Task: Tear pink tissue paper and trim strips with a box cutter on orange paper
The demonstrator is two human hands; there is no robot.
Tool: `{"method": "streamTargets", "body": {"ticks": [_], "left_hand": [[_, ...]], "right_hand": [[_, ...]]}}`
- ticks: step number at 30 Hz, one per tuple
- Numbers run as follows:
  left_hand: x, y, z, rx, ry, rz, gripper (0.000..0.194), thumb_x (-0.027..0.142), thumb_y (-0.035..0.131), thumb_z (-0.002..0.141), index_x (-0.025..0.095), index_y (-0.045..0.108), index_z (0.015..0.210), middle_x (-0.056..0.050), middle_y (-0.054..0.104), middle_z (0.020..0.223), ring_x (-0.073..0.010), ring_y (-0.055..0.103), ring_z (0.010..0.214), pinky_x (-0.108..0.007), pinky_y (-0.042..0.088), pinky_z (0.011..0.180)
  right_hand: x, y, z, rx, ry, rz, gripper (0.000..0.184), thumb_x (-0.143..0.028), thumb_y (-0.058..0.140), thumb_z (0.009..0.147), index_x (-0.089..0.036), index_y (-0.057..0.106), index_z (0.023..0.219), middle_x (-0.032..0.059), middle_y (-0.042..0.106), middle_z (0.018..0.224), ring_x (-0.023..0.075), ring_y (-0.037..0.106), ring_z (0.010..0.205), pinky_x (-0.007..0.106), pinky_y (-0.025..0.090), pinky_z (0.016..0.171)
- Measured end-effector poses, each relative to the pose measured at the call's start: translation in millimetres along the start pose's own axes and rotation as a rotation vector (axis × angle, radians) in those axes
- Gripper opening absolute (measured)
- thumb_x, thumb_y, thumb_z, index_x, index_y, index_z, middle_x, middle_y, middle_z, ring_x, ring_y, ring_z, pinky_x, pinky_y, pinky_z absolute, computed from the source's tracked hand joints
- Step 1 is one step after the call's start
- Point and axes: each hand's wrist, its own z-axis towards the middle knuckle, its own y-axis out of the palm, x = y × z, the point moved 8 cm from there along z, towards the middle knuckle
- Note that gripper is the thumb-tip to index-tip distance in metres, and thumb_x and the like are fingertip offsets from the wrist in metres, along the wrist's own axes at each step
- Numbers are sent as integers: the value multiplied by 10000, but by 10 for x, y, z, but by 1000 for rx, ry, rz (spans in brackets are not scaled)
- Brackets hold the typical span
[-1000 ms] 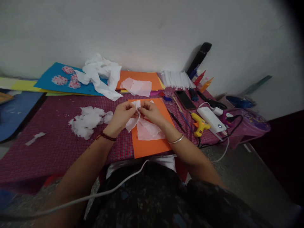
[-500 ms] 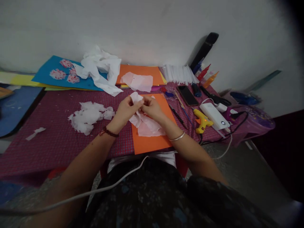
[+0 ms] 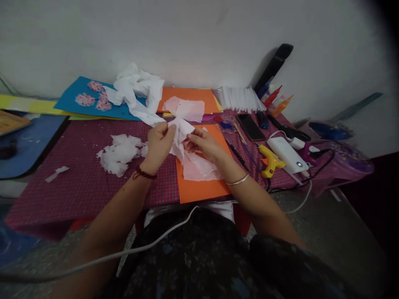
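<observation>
Tissue paper (image 3: pixel 181 133) hangs above the far left corner of an orange sheet (image 3: pixel 202 192): the fingers of my left hand (image 3: pixel 159 146) clamp one edge, those of my right hand (image 3: pixel 206 146) pinch the opposite one. Pale pink paper (image 3: pixel 201 169) lies beneath. Crumpled white scraps (image 3: pixel 120 153) sit leftward on the counter (image 3: pixel 82 182); a yellow glue gun (image 3: pixel 270 161) lies rightward.

This looked like a craft corner: the desk (image 3: pixel 84 182) held a blue sheet (image 3: pixel 71 99), upper left, and a yellow glue gun (image 3: pixel 270 162), centre right.
</observation>
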Motion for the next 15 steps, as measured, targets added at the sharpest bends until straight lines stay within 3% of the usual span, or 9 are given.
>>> {"method": "streamTargets", "body": {"ticks": [3,6,11,15], "left_hand": [[195,77,-72,-49,116,57,371,314,571,940,219,392,629,28,433,618,-146,420,613,-295,313,590],[304,200,-136,-175,198,77,320,292,543,965,213,474,662,19,502,665,-152,470,654,-297,349,650],[226,320,-149,-294,187,168,255,283,560,953,216,557,707,-14,586,740,-184,530,731,-305,383,717],[170,326,-128,-267,141,172,194,246,615,891,211,570,705,-13,619,755,-177,544,739,-297,397,721]], "right_hand": [[-87,-15,-36,-20,-40,-30,479,-631,789,830,-215,558,888,-8,722,760,91,664,577,192,519,537],[-78,-96,-15,28,-11,-77,543,-692,803,784,-216,546,832,-29,660,667,99,648,526,194,508,492],[31,-154,35,31,72,-34,488,-660,785,817,-222,570,836,-65,572,626,118,670,542,202,525,476],[59,-161,55,20,69,-17,381,-439,895,771,-206,597,810,-55,630,690,85,641,561,179,532,491]]}}
